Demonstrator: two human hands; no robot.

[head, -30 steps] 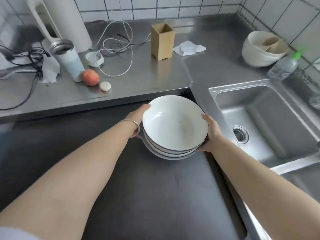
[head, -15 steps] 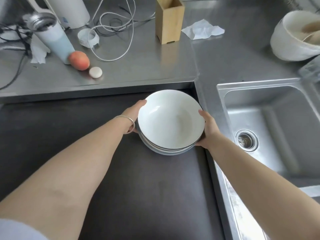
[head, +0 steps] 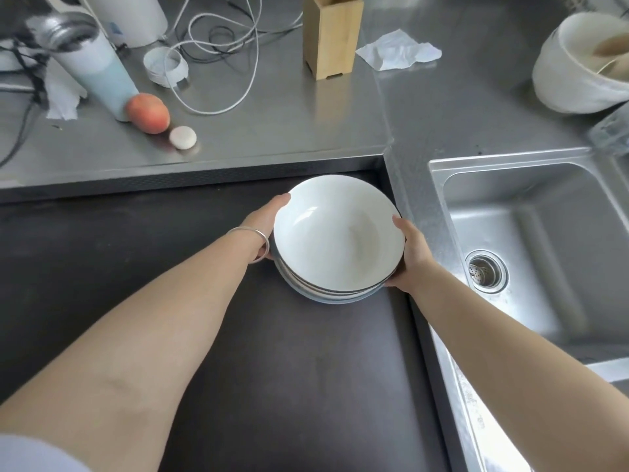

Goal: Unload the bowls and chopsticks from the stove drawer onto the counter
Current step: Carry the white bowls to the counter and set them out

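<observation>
A stack of white bowls with dark rims sits between both my hands, over the far right corner of the dark stove surface. My left hand, with a silver bangle on its wrist, grips the stack's left side. On the right side my right hand grips the rim and underside. The steel counter lies just beyond the bowls. A wooden chopstick holder stands upright on it. No chopsticks show.
On the counter stand a pale blue tumbler, a peach, a small white disc, white and black cables, a crumpled tissue and a large white bowl. A steel sink lies right.
The camera has tilted down and moved closer, so the counter items sit higher in view. Both hands keep their hold on the bowl stack, which stays over the stove's far right corner.
</observation>
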